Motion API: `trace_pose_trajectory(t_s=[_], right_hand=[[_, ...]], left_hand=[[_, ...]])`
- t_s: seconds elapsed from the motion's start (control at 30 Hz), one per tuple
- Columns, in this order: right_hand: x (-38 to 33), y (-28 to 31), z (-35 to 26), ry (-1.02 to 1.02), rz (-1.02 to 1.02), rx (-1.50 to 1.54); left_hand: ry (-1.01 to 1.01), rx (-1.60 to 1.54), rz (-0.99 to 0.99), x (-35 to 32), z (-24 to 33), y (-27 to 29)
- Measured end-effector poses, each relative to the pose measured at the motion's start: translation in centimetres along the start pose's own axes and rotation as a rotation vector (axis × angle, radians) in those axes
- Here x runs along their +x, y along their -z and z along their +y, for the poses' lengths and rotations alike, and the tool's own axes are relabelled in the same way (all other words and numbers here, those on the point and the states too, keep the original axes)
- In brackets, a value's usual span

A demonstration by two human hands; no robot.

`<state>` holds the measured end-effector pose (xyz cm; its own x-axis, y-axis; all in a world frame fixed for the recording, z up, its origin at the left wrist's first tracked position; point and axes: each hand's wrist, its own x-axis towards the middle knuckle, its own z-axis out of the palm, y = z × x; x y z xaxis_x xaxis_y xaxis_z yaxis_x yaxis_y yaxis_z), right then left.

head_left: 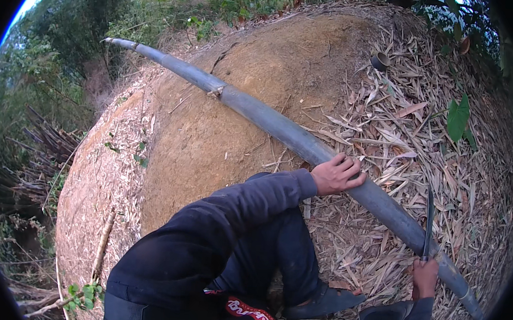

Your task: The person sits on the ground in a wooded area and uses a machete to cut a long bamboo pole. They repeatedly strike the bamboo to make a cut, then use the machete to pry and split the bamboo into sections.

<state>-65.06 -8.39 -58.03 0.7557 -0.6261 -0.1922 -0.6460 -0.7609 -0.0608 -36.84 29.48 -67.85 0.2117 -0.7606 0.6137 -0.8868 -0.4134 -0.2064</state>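
Note:
A long grey-green bamboo pole (277, 124) lies slantwise across the ground, from the far left down to the near right. My left hand (339, 174) lies over its middle stretch, fingers curled round the top. Closed round the handle of a machete (429, 222), my right hand (424, 277) is beside the pole's near right part. The blade points up and away, crossing over the pole; whether it touches the surface I cannot tell. A branch stub (216, 91) sticks out at a joint farther along the pole.
Dry bamboo leaves (395, 134) cover the right side around a bare earth mound (240, 58). A short hollow cut piece (380, 61) lies at the upper right, near a green leafy plant (459, 117). Stacked sticks (46, 154) are at left. My shoe (324, 301) is close to the pole.

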Motion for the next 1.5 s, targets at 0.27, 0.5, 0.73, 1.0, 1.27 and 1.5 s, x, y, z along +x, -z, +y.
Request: trace_pose_trajectory(t_s=[0.27,0.5,0.73,1.0,1.27,1.5], right_hand=[[-3.6,8.2,-8.8,0.038,0.078,-0.298],[-12.0,16.4,-21.5,0.791,-0.019,0.392],[-12.8,13.9,-30.0,1.060,-0.414,0.417],[-12.6,12.1,-34.9,1.129,-0.498,0.406],[-12.1,9.7,-38.2,1.152,-0.533,0.441],[-12.0,9.4,-37.8,1.140,-0.582,0.454]], left_hand=[[0.005,0.000,-0.008,-0.2,0.0,-0.2],[-0.013,0.026,0.071,0.0,-0.2,-0.7],[0.007,0.052,0.104,-0.5,0.3,-0.9],[0.006,0.003,0.119,-0.4,0.1,-1.0],[0.009,0.038,0.133,-0.7,0.0,-0.9],[0.028,0.053,0.150,-0.7,0.4,-1.3]])
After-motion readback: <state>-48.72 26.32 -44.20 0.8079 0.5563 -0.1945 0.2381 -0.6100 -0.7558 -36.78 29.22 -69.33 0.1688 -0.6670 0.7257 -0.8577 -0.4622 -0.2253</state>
